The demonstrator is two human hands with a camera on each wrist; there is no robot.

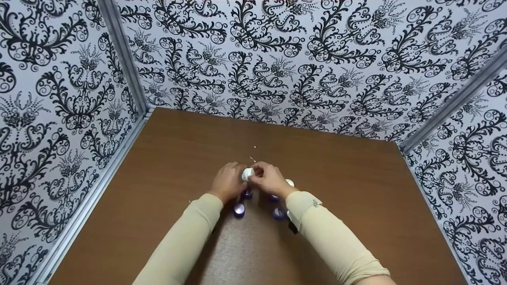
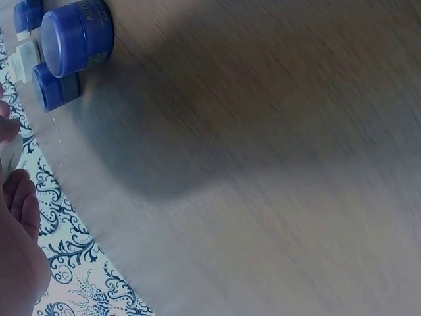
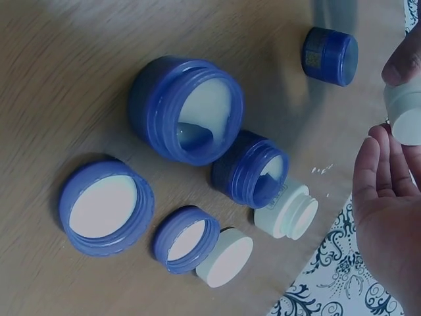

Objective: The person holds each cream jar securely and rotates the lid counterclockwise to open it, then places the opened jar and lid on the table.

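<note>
In the head view my left hand (image 1: 229,182) and right hand (image 1: 269,180) meet around a small white jar (image 1: 248,174). The left hand holds its left side while my right fingers pinch its right side. The right wrist view shows the held white jar (image 3: 404,115) at the right edge, a thumb above and curled fingers (image 3: 378,164) below. A closed small blue jar (image 3: 330,56) stands nearest to it. Behind are a large open blue jar (image 3: 187,108) with white contents, a medium open blue jar (image 3: 250,170) and an open white jar (image 3: 287,210).
Beside the open jars lie a large blue lid (image 3: 108,207), a smaller blue lid (image 3: 187,240) and a white lid (image 3: 225,257), insides up. Small bright specks dot the brown table (image 1: 336,166) beyond the hands. Patterned walls (image 1: 277,59) enclose the table at back and sides.
</note>
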